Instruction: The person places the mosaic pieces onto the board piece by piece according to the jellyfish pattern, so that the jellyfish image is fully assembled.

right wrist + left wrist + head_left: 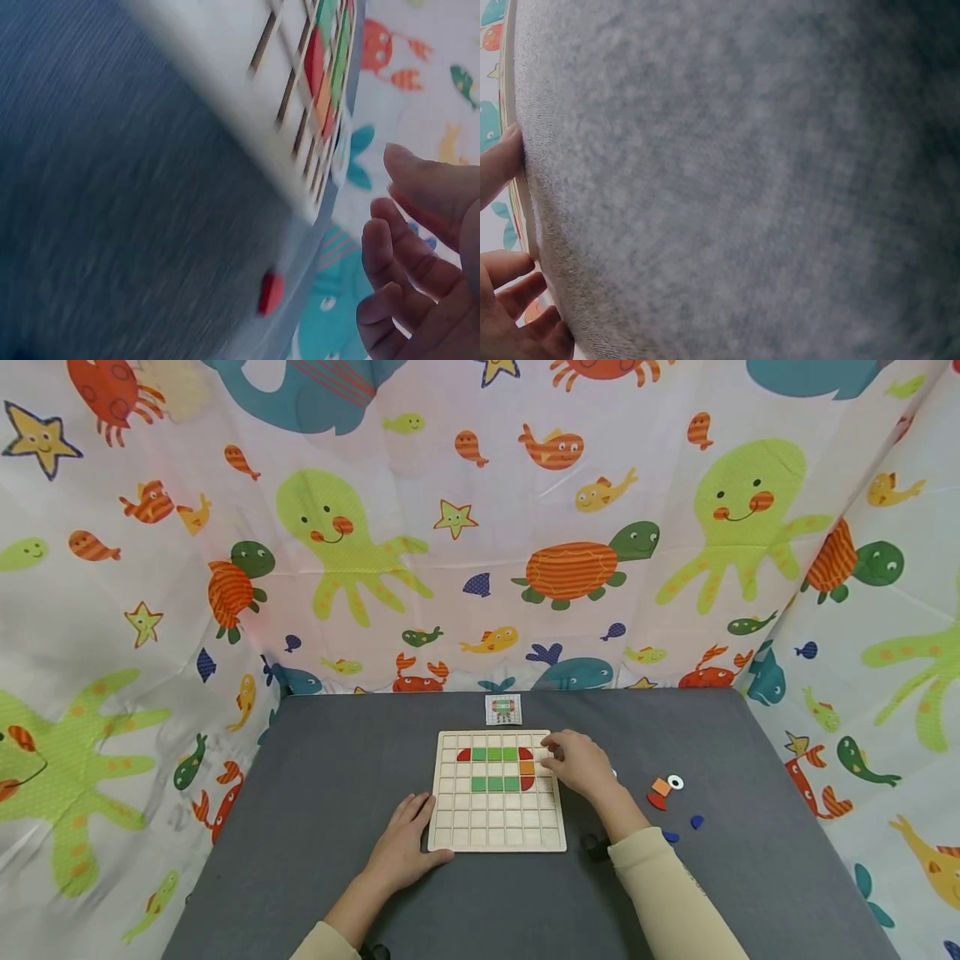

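A pale wooden grid board (495, 822) lies on the dark table. In its upper rows sit several green squares (497, 753), red rounded pieces (464, 755) and an orange square (527, 768). My left hand (401, 847) rests at the board's lower left corner, fingers along the left edge and thumb at the front edge. Over the upper right edge hovers my right hand (581, 764). The right wrist view shows this hand (420, 255) with thumb and fingers apart, nothing visible between them.
Right of the board lie a white ring (676, 782), an orange square (661, 787), a red piece (657, 802) and blue pieces (697, 822). A small printed pattern card (503, 710) lies behind the board. A sea-animal curtain (465, 635) borders the table.
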A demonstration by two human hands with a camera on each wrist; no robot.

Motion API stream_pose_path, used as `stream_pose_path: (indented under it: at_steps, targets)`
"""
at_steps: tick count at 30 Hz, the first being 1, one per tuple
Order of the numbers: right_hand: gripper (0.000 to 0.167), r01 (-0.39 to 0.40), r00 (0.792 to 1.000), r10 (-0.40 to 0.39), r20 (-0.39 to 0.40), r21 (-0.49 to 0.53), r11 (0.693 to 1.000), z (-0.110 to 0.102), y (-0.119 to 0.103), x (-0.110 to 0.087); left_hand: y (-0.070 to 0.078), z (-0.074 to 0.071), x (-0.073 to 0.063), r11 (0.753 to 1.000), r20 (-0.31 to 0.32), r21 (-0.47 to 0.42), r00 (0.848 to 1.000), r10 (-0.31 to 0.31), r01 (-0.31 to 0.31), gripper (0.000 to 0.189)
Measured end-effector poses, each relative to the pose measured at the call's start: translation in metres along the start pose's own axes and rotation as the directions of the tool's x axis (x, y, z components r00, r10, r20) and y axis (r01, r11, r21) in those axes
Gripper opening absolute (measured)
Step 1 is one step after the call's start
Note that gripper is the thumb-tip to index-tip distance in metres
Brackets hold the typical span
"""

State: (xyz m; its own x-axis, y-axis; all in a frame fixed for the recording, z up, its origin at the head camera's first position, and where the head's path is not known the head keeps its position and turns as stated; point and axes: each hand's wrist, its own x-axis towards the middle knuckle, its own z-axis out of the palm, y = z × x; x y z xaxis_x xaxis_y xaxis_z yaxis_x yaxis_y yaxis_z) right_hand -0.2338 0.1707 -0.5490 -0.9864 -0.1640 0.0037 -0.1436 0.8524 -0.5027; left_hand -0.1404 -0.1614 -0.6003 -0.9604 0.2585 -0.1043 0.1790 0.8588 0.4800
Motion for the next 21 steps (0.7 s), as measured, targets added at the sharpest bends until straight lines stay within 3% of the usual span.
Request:
stream_pose_path:
  at_steps: [7, 13, 21]
  targets:
    - [0.039, -0.144, 0.986, 0.142, -0.092, -0.015, 0.99, -0.007, 0.032, -0.006, 0.002, -0.001, 0.0, 1.0, 0.0, 0.003, 1.0, -0.005, 0.005, 0.1]
    - [0.047, -0.29, 0.955, 0.284, -0.086, -0.067, 0.955, -0.004, 0.047, -0.005, 0.004, -0.002, -0.001, 1.0, -0.007, 0.009, 1.0, 0.002, -0.002, 0.099]
    - [0.043, -0.326, 0.945, 0.322, -0.055, -0.089, 0.941, 0.003, 0.052, 0.002, 0.006, -0.004, -0.003, 1.0, -0.008, 0.011, 1.0, -0.001, 0.001, 0.098]
